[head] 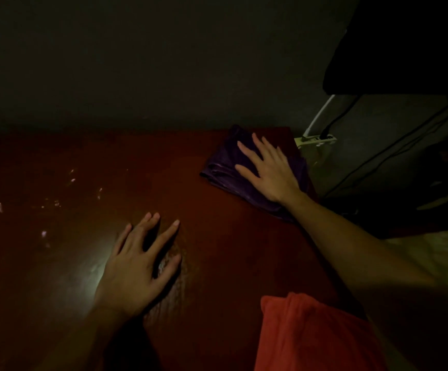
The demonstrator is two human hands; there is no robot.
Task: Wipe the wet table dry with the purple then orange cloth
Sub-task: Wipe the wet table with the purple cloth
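Note:
A dark red table [217,258] fills the lower view in dim light. Wet patches glint on its left side [56,199]. A folded purple cloth [225,167] lies at the far right corner. My right hand [268,170] lies flat on top of it, fingers spread, pressing down. My left hand [139,266] rests palm down on the bare table near the middle, fingers apart, holding nothing. An orange cloth [311,336] lies at the near right edge, below my right forearm.
A dark wall runs along the table's far edge. Right of the table, a white power strip [316,140] with cables plugged in sits low by the wall. A black object [399,49] hangs over the upper right.

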